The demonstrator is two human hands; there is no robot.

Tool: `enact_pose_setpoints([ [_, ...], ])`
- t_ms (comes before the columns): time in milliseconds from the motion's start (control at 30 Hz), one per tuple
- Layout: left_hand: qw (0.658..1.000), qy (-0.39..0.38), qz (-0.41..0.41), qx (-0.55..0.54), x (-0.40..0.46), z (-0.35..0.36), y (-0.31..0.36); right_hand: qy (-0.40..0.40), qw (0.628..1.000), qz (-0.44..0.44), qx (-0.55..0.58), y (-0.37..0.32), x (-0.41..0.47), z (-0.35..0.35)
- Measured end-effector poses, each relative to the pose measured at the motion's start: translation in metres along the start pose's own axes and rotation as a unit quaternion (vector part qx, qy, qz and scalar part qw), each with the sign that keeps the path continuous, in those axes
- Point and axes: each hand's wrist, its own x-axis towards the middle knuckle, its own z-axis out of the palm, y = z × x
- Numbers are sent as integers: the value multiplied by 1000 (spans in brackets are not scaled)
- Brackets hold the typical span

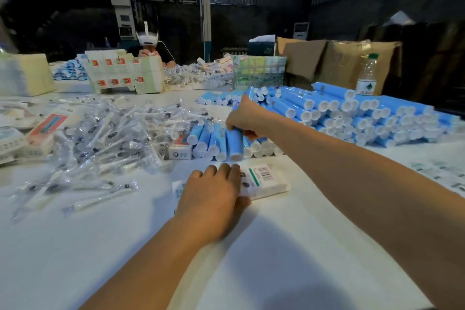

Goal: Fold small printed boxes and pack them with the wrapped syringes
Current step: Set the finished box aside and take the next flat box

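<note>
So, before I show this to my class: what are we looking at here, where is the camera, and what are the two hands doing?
There is one picture, taken by a camera worn on a person's head, looking forward and down at a white table. There is no machine; a person works with bare hands. The left hand rests on a small printed box lying flat. The right hand reaches further out, its fingers curled round a blue tube in a row of them. To the left lies a heap of clear-wrapped syringes; to the right, a big stack of blue tubes. Another person sits opposite.
</note>
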Motion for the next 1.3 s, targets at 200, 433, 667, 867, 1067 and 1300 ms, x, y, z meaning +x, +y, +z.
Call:
enact_pose_setpoints([
  [200,998,21,-45,-39,2,1,-4,174,908,-64,376,79,-53,-59],
  [433,995,24,-85,-53,6,-2,0,275,848,-73,447,132,-74,-38],
  [667,995,13,-80,-53,4,-6,5,274,838,-74,467,132,-74,-32],
  [867,995,23,-79,-53,4,-6,12,256,890,-79,369,125,-87,-8],
  [1067,995,23,-85,-43,4,-6,10,209,936,-128,253,118,-98,9],
  [1300,997,2,-57,-43,3,-7,13,264,917,-99,282,125,-91,-7],
])
